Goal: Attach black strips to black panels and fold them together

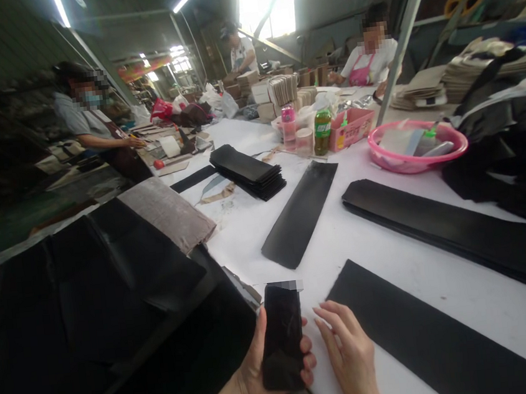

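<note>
The left hand [258, 379] at the bottom centre of the frame is closed around a phone [282, 336], with the thumb along its left edge and the fingertips wrapped over its right edge. The right hand [350, 354] is open and empty. It hovers just beside the phone with its fingers loosely spread, over the white desk [334, 246].

The phone's screen is dark and faces up. Its long axis runs from the bottom of the frame toward the top, leaning slightly right, and its far end points away from the person toward the middle of the desk.

Neither hand is on any of the black material. A long black sheet [428, 336] lies flat at lower right, near the right hand. A single black strip [302, 211] lies diagonally at centre. A long pile of black sheets [454, 230] stretches across the right side, and a shorter stack [248, 170] sits at upper centre. More dark material [115, 313] fills the lower left. By the look of it, much of this is sorted into piles and only a few pieces lie singly.

A pink basin [410, 166] and a green bottle [322, 131] stand further back. A co-worker [90, 121] sits at upper left.
</note>
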`<state>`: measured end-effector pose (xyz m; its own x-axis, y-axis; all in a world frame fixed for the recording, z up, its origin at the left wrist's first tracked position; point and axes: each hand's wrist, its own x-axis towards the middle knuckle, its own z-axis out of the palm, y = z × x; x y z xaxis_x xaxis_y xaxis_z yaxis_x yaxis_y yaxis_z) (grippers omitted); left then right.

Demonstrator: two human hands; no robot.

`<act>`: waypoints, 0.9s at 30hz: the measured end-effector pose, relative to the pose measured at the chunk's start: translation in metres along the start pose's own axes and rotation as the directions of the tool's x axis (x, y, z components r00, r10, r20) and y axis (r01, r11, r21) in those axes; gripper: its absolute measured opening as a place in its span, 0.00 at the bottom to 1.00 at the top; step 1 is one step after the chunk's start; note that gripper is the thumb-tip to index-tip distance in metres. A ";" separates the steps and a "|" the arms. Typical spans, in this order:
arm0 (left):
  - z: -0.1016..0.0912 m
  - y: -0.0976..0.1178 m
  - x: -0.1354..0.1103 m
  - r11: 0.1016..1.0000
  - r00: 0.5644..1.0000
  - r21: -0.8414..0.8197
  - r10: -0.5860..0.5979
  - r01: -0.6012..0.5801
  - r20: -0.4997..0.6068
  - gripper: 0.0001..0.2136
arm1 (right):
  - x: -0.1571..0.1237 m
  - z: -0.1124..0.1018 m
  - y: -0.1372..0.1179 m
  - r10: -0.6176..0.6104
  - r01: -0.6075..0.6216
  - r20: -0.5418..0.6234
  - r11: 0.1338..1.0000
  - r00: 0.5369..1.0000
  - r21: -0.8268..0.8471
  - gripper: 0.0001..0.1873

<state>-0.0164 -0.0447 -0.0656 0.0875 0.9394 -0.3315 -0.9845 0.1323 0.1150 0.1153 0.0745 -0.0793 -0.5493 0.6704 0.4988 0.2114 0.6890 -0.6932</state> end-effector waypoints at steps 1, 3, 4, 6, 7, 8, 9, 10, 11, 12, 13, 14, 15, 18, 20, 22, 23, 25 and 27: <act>0.000 0.000 0.000 1.000 1.000 -0.001 0.002 -0.002 0.000 0.38 | 0.000 -0.001 -0.001 -0.013 0.013 -0.003 1.000 1.000 -0.001 0.11; -0.001 -0.001 0.001 1.000 1.000 0.001 0.002 -0.002 0.004 0.39 | 0.001 -0.002 -0.004 -0.036 0.036 -0.007 0.999 0.999 0.002 0.11; -0.001 -0.001 0.001 1.000 1.000 0.001 -0.002 0.002 0.007 0.40 | 0.001 -0.002 -0.006 -0.047 0.047 -0.008 0.999 0.999 0.007 0.11; -0.001 -0.001 0.002 1.000 1.000 -0.008 -0.025 0.025 0.010 0.43 | 0.001 -0.003 -0.010 -0.063 0.063 -0.002 0.998 0.998 0.024 0.12; -0.001 0.000 0.002 0.999 0.999 -0.018 -0.040 0.040 0.008 0.45 | 0.001 -0.003 -0.013 -0.075 0.075 0.005 0.997 0.997 0.036 0.12; 0.000 0.000 0.002 0.998 0.999 -0.029 -0.051 0.051 0.003 0.45 | 0.001 -0.003 -0.014 -0.094 0.093 0.018 0.994 0.995 0.049 0.13; 0.001 0.000 0.002 0.998 0.999 -0.035 -0.053 0.053 -0.003 0.45 | 0.001 -0.003 -0.016 -0.118 0.116 0.034 0.991 0.992 0.063 0.14; 0.002 0.001 0.001 0.998 0.999 -0.038 -0.044 0.043 -0.008 0.44 | 0.000 -0.003 -0.017 -0.149 0.145 0.054 0.987 0.987 0.074 0.15; 0.002 0.001 0.001 0.999 0.999 -0.038 -0.030 0.030 -0.013 0.43 | -0.001 -0.002 -0.018 -0.183 0.177 0.072 0.981 0.980 0.082 0.15; 0.003 0.001 0.001 0.999 1.000 -0.038 -0.015 0.015 -0.017 0.41 | -0.002 -0.002 -0.018 -0.214 0.207 0.089 0.974 0.973 0.088 0.16; 0.003 0.001 0.000 0.999 1.000 -0.045 -0.006 0.005 -0.021 0.41 | -0.003 -0.002 -0.019 -0.238 0.229 0.106 0.969 0.965 0.092 0.17; 0.003 0.001 0.000 0.998 1.000 -0.064 -0.008 0.007 -0.024 0.41 | -0.004 -0.002 -0.020 -0.257 0.247 0.121 0.964 0.959 0.096 0.17; 0.002 0.001 0.000 0.996 1.000 -0.091 -0.016 0.014 -0.026 0.41 | -0.004 -0.002 -0.020 -0.273 0.261 0.135 0.960 0.952 0.098 0.18; -0.002 0.001 0.001 0.989 0.999 -0.142 -0.037 0.033 -0.030 0.43 | -0.006 -0.002 -0.024 -0.320 0.307 0.189 0.947 0.928 0.097 0.17; -0.004 0.002 0.000 0.989 0.998 -0.138 -0.057 0.052 -0.036 0.43 | -0.006 -0.002 -0.027 -0.366 0.352 0.229 0.931 0.902 0.098 0.15; -0.006 0.003 -0.001 0.989 0.996 -0.135 -0.070 0.063 -0.052 0.43 | -0.006 -0.003 -0.029 -0.422 0.409 0.263 0.906 0.867 0.106 0.14; -0.005 0.003 -0.001 0.988 0.996 -0.136 -0.074 0.066 -0.057 0.43 | -0.006 -0.003 -0.030 -0.448 0.435 0.277 0.894 0.850 0.109 0.14; -0.003 0.003 -0.002 0.990 0.995 -0.129 -0.073 0.065 -0.063 0.44 | -0.006 -0.004 -0.031 -0.480 0.472 0.308 0.875 0.821 0.107 0.14; 0.001 0.003 -0.003 0.992 0.996 -0.109 -0.068 0.061 -0.062 0.46 | -0.006 -0.004 -0.030 -0.497 0.497 0.338 0.863 0.799 0.096 0.14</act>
<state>-0.0199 -0.0465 -0.0633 0.1445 0.9068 -0.3961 -0.9881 0.1537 -0.0086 0.1153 0.0508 -0.0590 -0.8171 0.1000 0.5678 -0.1677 0.9011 -0.3999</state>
